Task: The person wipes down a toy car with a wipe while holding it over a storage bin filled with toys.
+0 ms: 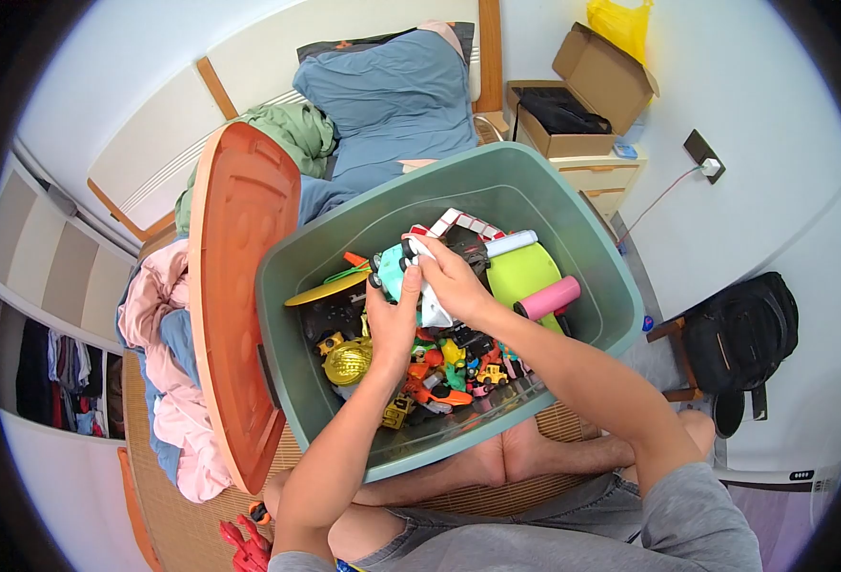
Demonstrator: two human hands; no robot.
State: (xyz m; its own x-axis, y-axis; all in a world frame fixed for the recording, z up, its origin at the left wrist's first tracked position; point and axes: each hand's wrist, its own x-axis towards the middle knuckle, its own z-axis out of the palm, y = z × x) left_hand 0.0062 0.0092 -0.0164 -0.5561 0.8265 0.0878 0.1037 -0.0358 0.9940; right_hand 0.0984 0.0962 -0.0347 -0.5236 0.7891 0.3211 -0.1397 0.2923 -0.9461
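Note:
Both my hands are over a large green storage bin (pixel 382 205) full of toys. Between them is a turquoise and white toy car (pixel 393 270) with black wheels. My left hand (pixel 394 319) grips its near left side, and my right hand (pixel 451 281) is closed around its right side. My fingers hide part of the car. Below my hands lie small toy figures and vehicles, among them a small yellow toy truck (pixel 493 375). A shiny gold ball (pixel 348 361) rests left of my left wrist. Right of my right hand are a lime-green piece (pixel 520 274) and a pink cylinder (pixel 548 297).
An orange lid (pixel 239 305) stands upright against the bin's left side. Bedding (pixel 392 95) lies beyond the bin. An open cardboard box (pixel 563 143) stands on a nightstand at the back right. A black backpack (pixel 742 334) is on the right. A red toy (pixel 245 545) lies at bottom left.

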